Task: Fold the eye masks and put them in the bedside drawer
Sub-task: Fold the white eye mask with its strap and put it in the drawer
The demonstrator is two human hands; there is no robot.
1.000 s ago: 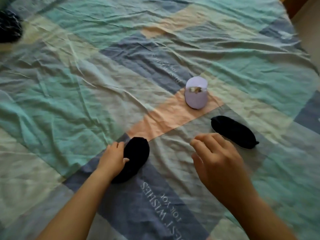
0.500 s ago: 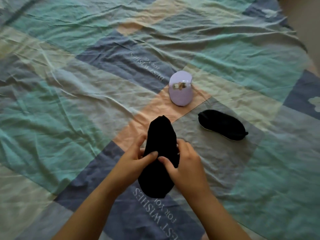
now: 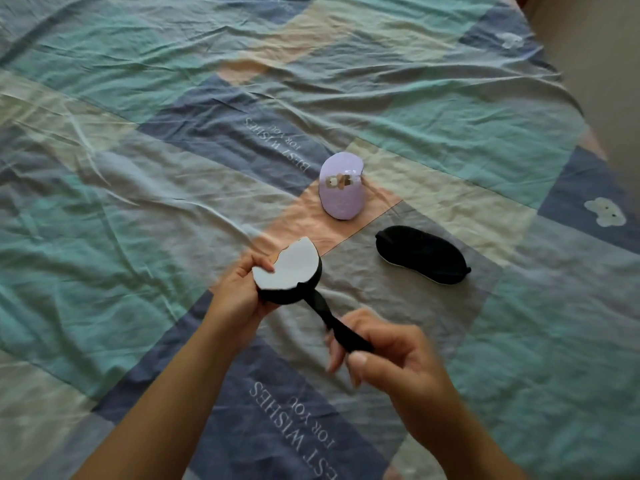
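Her left hand (image 3: 242, 292) grips the folded eye mask (image 3: 289, 273), white side up; right hand (image 3: 388, 348) pinches its black strap (image 3: 332, 320) taut above the bedsheet (image 3: 138, 168).

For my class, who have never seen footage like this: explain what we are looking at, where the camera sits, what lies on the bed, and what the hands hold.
There is no machine here. A person wears one wide-angle camera on the head, looking forward and down, so you see their own bare arms reaching into the picture from below.

The surface is a bed with a wrinkled patchwork sheet in teal, blue and peach. On it lie a folded lilac eye mask and, nearer the right, a black eye mask lying flat and unfolded.

The left hand has a grip on a third mask, doubled over, black outside and white inside. The right hand pinches its black strap, which runs between the two hands. No drawer is in view.
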